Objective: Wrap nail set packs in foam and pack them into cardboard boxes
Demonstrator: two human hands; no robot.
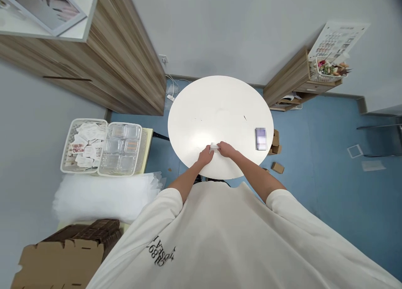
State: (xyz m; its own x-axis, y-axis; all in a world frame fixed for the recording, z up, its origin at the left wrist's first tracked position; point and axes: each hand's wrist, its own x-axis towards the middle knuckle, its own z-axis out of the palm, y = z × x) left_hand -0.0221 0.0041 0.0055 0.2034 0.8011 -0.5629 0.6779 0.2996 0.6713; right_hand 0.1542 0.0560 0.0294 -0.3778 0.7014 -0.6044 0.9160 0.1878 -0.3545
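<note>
My left hand and my right hand meet over the near edge of a round white table. Both pinch a small white item held between them, fingers curled around it; it is too small to name. A small purple and white pack lies on the table's right side, apart from both hands. A tiny dark speck sits further back on the tabletop.
To the left stand a white basket of small paper packets and clear plastic trays, a pile of clear bags and flat cardboard. Small brown boxes lie on the blue floor at right. Wooden cabinets stand at back.
</note>
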